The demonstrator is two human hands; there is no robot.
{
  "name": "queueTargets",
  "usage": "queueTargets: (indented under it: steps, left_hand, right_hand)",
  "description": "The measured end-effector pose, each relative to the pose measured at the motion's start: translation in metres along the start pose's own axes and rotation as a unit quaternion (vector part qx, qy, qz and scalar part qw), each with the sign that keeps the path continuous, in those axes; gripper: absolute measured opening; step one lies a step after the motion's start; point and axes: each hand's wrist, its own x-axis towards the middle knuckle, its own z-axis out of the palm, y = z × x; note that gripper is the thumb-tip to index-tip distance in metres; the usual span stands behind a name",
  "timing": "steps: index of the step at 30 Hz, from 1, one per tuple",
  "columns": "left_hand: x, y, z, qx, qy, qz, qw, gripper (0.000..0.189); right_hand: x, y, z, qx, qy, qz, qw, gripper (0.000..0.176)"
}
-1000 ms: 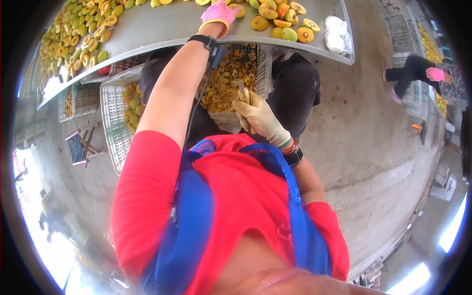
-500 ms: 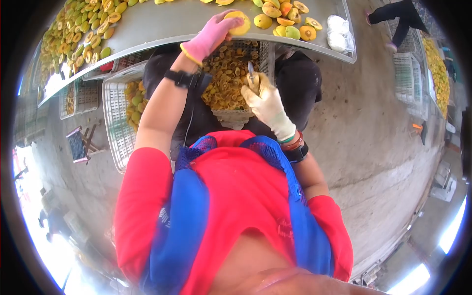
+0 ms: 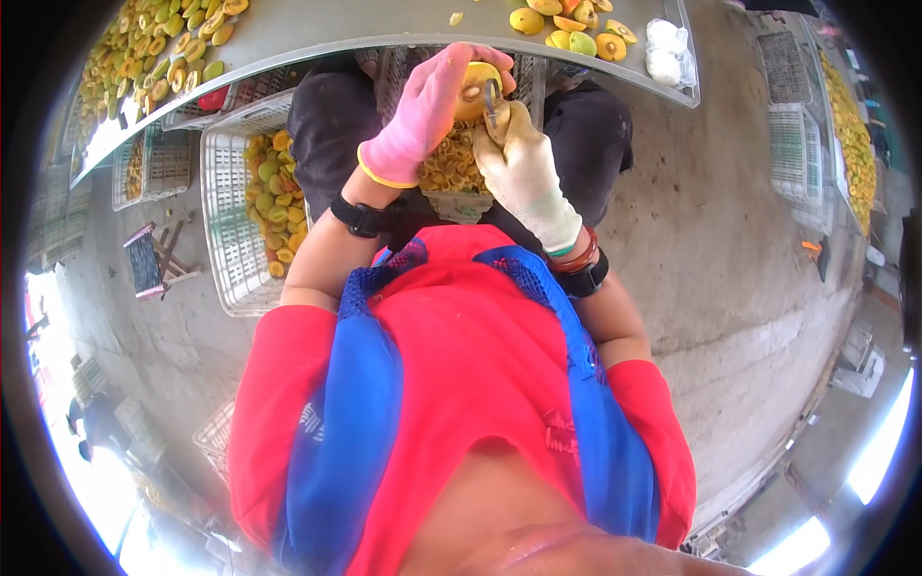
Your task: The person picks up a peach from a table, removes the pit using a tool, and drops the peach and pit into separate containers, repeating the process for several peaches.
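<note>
My left hand (image 3: pixel 423 120), in a pink glove, is closed around a halved yellow fruit (image 3: pixel 471 94) whose cut face shows a brownish centre. Against that face sits the curved metal tip of a small hand tool (image 3: pixel 491 96). Its handle is gripped in my right hand (image 3: pixel 523 168), which wears a whitish glove with yellow-stained fingers. Both hands meet over a crate (image 3: pixel 461 204) between my knees, where yellow fruit scraps (image 3: pixel 451 165) lie. The hands hide part of the crate.
A metal table (image 3: pixel 346 27) runs across ahead, with a heap of cut fruit (image 3: pixel 158 48) at left, a smaller group (image 3: pixel 576 38) and a white plastic-wrapped bundle (image 3: pixel 665 50) at right. A white crate (image 3: pixel 229 206) of fruit and a small folding stool (image 3: pixel 158 259) stand at left.
My left hand has come down from above the table edge with a fruit half, over the crate. The tool in my right hand now meets the fruit. A person's legs at upper right have mostly left view.
</note>
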Motion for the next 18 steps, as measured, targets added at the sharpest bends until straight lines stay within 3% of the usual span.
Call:
queueTargets:
  steps: [1,4,7,10,13,16,18]
  left_hand:
    - [0.000,0.000,0.003,0.027,0.010,0.013,0.999,0.066]
    - [-0.003,-0.003,0.020,-0.080,0.081,0.007,0.994,0.070]
    - [-0.005,-0.004,0.023,-0.044,0.087,0.023,0.995,0.078]
    - [-0.008,0.000,0.028,-0.083,0.106,-0.006,0.991,0.085]
    - [-0.009,0.003,0.025,-0.099,0.109,-0.039,0.988,0.084]
    - [-0.007,-0.006,0.023,-0.100,0.109,-0.055,0.987,0.085]
    - [-0.008,-0.010,0.027,-0.091,0.126,-0.030,0.987,0.085]
  right_hand:
    - [-0.001,0.003,0.002,-0.019,0.000,-0.030,0.999,0.014]
    - [-0.003,0.007,0.006,0.057,-0.013,-0.025,0.998,0.014]
    - [-0.008,0.011,0.018,0.175,-0.016,0.130,0.976,0.011]
    - [-0.008,-0.005,0.012,0.248,-0.059,0.162,0.953,0.009]
    - [-0.003,-0.015,-0.004,0.408,-0.140,0.279,0.858,0.011]
    - [-0.014,0.013,0.026,0.186,-0.035,0.069,0.979,0.011]
    - [-0.013,0.014,0.025,0.221,-0.049,0.086,0.970,0.010]
